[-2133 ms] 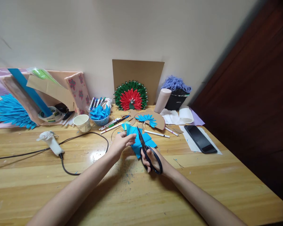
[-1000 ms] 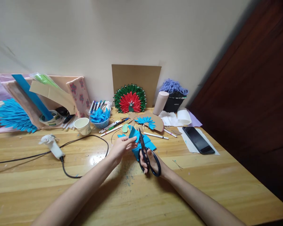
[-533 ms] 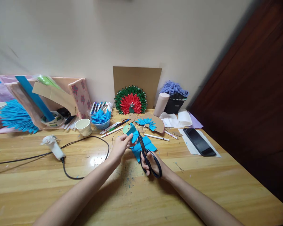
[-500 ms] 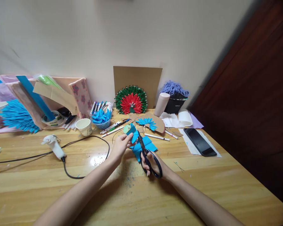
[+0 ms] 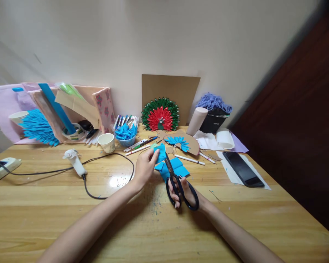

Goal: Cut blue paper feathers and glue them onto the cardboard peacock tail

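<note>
My left hand point(image 5: 144, 166) pinches a small folded piece of blue paper point(image 5: 161, 152) above the wooden table. In my right hand point(image 5: 185, 191) is a pair of black-handled scissors point(image 5: 170, 168), fingers through the loops. The blades point up and away from me, their tips at the right edge of the pinched paper. Whether they bite into it I cannot tell. Just beneath, a larger creased blue sheet point(image 5: 181, 167) lies on the table. Behind it rests a cardboard cutout point(image 5: 193, 144) with a fan of blue paper petals point(image 5: 178, 141) on it.
A hot glue gun point(image 5: 74, 162) with its black cord lies left, near a paper cup point(image 5: 106, 142) and a bowl of blue paper pieces point(image 5: 126, 135). Several markers point(image 5: 189, 159) lie about. At right is a phone point(image 5: 242, 170); a red-and-green peacock craft point(image 5: 160, 115) stands at the back.
The view has swung a little to the left, so things sit further right and a power strip shows. The handles of the scissors are spread wider. My left hand still pinches the paper.
</note>
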The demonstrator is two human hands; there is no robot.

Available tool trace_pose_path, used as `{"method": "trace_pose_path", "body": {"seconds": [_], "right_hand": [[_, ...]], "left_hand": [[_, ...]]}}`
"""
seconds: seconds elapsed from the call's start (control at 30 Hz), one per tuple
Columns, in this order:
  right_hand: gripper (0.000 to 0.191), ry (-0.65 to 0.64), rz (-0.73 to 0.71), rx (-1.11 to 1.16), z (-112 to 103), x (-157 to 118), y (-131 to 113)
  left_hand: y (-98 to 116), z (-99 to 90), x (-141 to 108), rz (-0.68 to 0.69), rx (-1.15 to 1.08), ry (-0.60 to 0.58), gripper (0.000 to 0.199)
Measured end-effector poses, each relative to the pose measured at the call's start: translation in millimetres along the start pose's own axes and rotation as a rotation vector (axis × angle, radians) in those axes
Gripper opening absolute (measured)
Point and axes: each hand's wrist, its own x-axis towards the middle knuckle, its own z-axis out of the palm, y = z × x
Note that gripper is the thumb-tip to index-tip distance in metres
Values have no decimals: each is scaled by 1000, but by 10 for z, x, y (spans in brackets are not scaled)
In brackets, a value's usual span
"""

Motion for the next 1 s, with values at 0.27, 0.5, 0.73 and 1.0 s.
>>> {"method": "trace_pose_path", "body": {"seconds": [0.27, 0.5, 0.73, 1.0], "right_hand": [[73, 30, 15, -26, 35, -21, -59], [75, 53, 17, -2, 57, -29, -46], [73, 47, -19, -28, 30, -16, -2], [69, 13, -26, -60, -16, -1, 28]], "left_hand": [[22, 1, 0, 23, 10, -7, 38], [-9, 16, 0, 68, 84, -37, 36], [-4, 5, -12, 92, 128, -61, 38], [-34, 7, 16, 80, 156, -45, 39]]}}
